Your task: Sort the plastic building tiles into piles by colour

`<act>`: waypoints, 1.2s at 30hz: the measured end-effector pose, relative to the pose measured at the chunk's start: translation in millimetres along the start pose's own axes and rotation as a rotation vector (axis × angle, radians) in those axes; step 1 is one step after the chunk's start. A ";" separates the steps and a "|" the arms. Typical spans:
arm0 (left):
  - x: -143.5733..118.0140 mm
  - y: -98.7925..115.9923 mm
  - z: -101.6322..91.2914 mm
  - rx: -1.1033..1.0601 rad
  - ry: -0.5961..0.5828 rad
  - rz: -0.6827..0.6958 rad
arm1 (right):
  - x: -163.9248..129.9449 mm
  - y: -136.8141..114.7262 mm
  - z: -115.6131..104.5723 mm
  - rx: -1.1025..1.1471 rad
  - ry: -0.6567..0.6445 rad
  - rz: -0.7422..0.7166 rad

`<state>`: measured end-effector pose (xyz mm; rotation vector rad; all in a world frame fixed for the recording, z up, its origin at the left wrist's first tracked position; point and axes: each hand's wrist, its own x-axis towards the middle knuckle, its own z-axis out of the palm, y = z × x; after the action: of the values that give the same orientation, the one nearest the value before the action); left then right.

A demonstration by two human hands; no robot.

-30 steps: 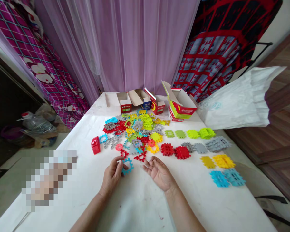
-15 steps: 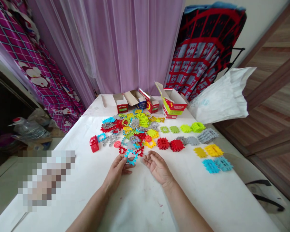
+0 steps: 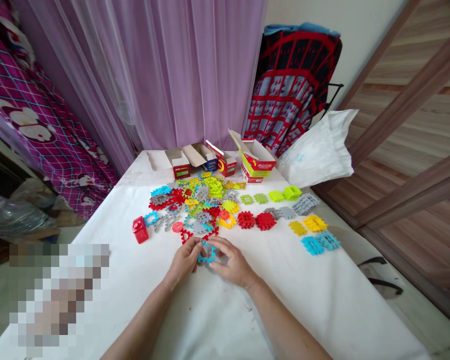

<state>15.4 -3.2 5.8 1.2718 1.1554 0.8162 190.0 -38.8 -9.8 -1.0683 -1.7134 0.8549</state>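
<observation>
bare table (image 3: pixel 217 320) near, toy pile (image 3: pixel 198 205) beyond

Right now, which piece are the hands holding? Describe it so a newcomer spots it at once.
On the white table, just in front of the mixed pile of plastic pieces, the left hand and right hand meet around a blue open-frame piece. It alone is lifted between fingers; its neighbours lie flat.

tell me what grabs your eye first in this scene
The heap of bright plastic interlocking tiles mid-table stands out first, with sorted stacks of red, yellow and blue ones to its right. Just below the heap, the left hand and right hand together hold a blue square frame tile.
</observation>
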 end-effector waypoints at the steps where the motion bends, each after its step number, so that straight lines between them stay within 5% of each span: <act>1: -0.2 -1.3 -0.1 0.007 0.002 0.006 | -0.4 -1.5 1.3 -0.085 0.000 -0.037; 8: 0.1 -1.7 -2.2 0.023 0.042 0.069 | -1.2 -4.1 2.2 -0.472 0.148 -0.092; 15: -5.2 -0.5 -1.3 0.040 0.035 0.104 | -35.9 10.7 -40.8 -0.808 0.452 0.108; 20: -5.9 -1.0 -0.8 0.047 0.010 0.082 | -48.6 16.4 -61.2 -0.915 0.424 0.218; 30: -5.2 -1.2 0.1 0.030 0.021 0.076 | -49.3 19.4 -61.8 -0.921 0.470 0.135; 36: -5.0 -1.2 -0.2 0.050 0.028 0.090 | -77.2 22.6 -126.0 -1.094 0.751 0.163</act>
<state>13.8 -8.0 5.6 1.3651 1.1535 0.8788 330.3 -90.2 -12.4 -1.9260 -1.3687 -0.5088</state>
